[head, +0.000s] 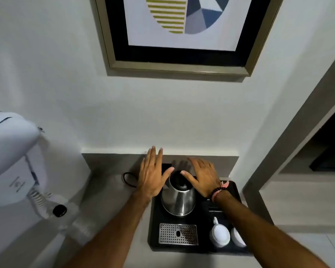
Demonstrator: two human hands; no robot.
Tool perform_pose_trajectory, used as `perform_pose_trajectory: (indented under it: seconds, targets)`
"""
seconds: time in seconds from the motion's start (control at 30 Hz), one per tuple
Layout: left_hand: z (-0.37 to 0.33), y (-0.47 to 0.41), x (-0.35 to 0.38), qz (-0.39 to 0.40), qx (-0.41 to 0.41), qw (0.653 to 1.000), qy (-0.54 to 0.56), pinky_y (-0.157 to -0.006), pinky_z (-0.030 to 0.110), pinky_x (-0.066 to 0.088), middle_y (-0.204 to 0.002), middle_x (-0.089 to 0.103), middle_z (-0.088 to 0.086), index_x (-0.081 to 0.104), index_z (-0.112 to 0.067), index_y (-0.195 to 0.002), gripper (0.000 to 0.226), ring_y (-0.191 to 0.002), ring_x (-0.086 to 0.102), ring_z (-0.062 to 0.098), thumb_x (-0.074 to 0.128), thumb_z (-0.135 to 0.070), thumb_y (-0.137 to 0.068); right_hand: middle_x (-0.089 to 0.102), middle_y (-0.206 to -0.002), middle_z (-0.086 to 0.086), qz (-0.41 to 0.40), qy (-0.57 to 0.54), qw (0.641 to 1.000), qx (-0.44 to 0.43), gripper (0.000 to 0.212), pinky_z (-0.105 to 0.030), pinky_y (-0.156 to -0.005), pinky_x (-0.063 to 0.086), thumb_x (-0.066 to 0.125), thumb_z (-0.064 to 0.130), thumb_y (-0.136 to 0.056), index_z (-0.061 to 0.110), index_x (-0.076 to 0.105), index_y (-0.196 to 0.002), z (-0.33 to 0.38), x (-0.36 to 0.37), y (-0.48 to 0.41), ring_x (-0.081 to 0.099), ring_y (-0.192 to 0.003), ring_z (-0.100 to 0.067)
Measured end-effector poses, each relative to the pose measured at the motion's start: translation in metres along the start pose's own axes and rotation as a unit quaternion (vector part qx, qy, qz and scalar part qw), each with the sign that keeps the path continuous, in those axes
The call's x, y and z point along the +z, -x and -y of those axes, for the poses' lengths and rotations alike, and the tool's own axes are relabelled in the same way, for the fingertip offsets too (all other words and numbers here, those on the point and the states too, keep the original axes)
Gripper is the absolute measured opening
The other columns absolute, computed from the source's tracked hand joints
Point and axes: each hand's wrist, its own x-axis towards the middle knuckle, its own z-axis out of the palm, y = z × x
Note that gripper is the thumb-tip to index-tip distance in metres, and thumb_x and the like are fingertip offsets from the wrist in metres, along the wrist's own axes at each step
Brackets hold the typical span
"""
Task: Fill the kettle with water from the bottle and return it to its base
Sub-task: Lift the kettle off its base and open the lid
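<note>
Flanking the steel kettle (178, 198), left hand (153, 176) at 9 o'clock and right hand (202, 177) at 3 o'clock spread flat and open, holding nothing. Head view: kettle stands upright on the black tray (154, 225), at its far end. Polished wall likely slippery, rigid; handle hidden, so grip point unclear.

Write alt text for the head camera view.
Two open hands, left hand and right hand, hover on either side of a steel kettle standing on a black tray with a perforated metal grate and two white cups. A framed picture hangs above.
</note>
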Motion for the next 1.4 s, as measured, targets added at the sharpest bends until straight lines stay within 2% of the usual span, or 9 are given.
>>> perform_pose_trajectory:
  seconds: [0.17, 0.3, 0.43, 0.57, 0.8, 0.97, 1.07, 1.2, 1.4]
  targets:
    - [0.001, 0.018, 0.032, 0.093, -0.06, 0.993, 0.045, -0.118, 0.042, 0.029, -0.161, 0.03, 0.009, 0.025, -0.015, -0.155, 0.069, -0.15, 0.025, 0.023, 0.034, -0.055, -0.1, 0.071, -0.116, -0.002, 0.06, 0.004, 0.995, 0.079, 0.084, -0.045, -0.095, 0.041, 0.025, 0.088, -0.079, 0.028, 0.047, -0.134, 0.008, 0.026, 0.006, 0.064, -0.106, -0.026]
    - [-0.003, 0.019, 0.034, 0.073, -0.12, 0.985, 0.104, -0.09, 0.043, 0.052, -0.115, 0.072, 0.013, 0.065, -0.012, -0.123, 0.044, -0.11, 0.065, 0.033, 0.042, -0.043, -0.102, 0.071, -0.105, -0.002, 0.061, -0.023, 0.986, 0.152, 0.078, -0.045, -0.091, 0.044, 0.037, 0.086, -0.074, 0.029, 0.054, -0.124, 0.015, 0.032, -0.002, 0.064, -0.101, -0.029]
    - [-0.006, 0.02, 0.038, 0.057, -0.219, 0.953, 0.203, -0.071, 0.037, 0.057, -0.077, 0.075, 0.004, 0.075, -0.015, -0.083, 0.03, -0.078, 0.07, 0.025, 0.055, -0.033, -0.097, 0.067, -0.086, -0.001, 0.047, -0.051, 0.98, 0.189, 0.067, -0.04, -0.084, 0.044, 0.043, 0.073, -0.07, 0.026, 0.062, -0.114, 0.018, 0.035, -0.007, 0.06, -0.083, -0.026]
    - [-0.004, 0.017, 0.042, 0.043, -0.26, 0.929, 0.258, -0.066, 0.029, 0.058, -0.048, 0.066, -0.004, 0.065, -0.016, -0.055, 0.04, -0.052, 0.067, 0.011, 0.062, -0.025, -0.094, 0.059, -0.073, 0.002, 0.048, -0.072, 0.98, 0.179, 0.056, -0.039, -0.079, 0.049, 0.048, 0.065, -0.071, 0.026, 0.066, -0.107, 0.014, 0.033, -0.007, 0.053, -0.071, -0.024]
    - [-0.009, 0.02, 0.043, 0.027, -0.256, 0.933, 0.252, -0.052, 0.016, 0.049, -0.051, 0.066, -0.004, 0.073, -0.011, -0.073, 0.029, -0.049, 0.064, 0.004, 0.06, -0.022, -0.096, 0.075, -0.09, -0.001, 0.023, -0.276, 0.944, 0.178, 0.05, -0.035, -0.079, 0.051, 0.045, 0.058, -0.078, 0.024, 0.073, -0.102, -0.005, 0.025, 0.001, 0.065, -0.088, -0.023]
    - [-0.014, 0.02, 0.037, 0.024, -0.251, 0.942, 0.221, -0.066, 0.038, 0.059, -0.067, 0.072, 0.007, 0.072, -0.005, -0.077, 0.031, -0.065, 0.068, 0.021, 0.055, -0.02, -0.098, 0.068, -0.075, -0.006, -0.01, -0.357, 0.906, 0.228, 0.047, -0.041, -0.07, 0.045, 0.04, 0.055, -0.084, 0.015, 0.061, -0.07, -0.026, 0.033, 0.02, 0.058, -0.075, -0.026]
    - [-0.018, 0.021, 0.033, 0.019, -0.246, 0.95, 0.193, -0.068, 0.039, 0.057, -0.077, 0.072, 0.011, 0.072, -0.005, -0.082, 0.032, -0.073, 0.068, 0.025, 0.05, -0.021, -0.1, 0.068, -0.081, -0.017, -0.003, -0.398, 0.889, 0.227, 0.042, -0.046, -0.074, 0.048, 0.042, 0.041, -0.09, 0.007, 0.062, -0.076, -0.028, 0.032, 0.02, 0.058, -0.076, -0.029]
    - [-0.021, 0.023, 0.031, 0.009, -0.232, 0.958, 0.169, -0.063, 0.031, 0.054, -0.082, 0.074, 0.01, 0.072, -0.004, -0.088, 0.033, -0.076, 0.069, 0.024, 0.048, -0.022, -0.102, 0.066, -0.085, -0.026, -0.011, -0.427, 0.878, 0.217, 0.051, -0.047, -0.074, 0.047, 0.043, 0.045, -0.084, -0.003, 0.061, -0.081, -0.03, 0.032, 0.018, 0.055, -0.075, -0.026]
    - [-0.014, 0.033, 0.022, -0.037, -0.226, 0.96, 0.161, -0.068, 0.035, 0.058, -0.082, 0.075, 0.008, 0.073, -0.005, -0.094, 0.031, -0.075, 0.07, 0.023, 0.048, -0.023, -0.102, 0.064, -0.065, 0.004, 0.001, -0.436, 0.888, 0.148, 0.043, -0.037, -0.064, 0.046, 0.046, 0.048, -0.086, 0.011, 0.064, -0.071, -0.024, 0.025, 0.004, 0.055, -0.064, -0.013]
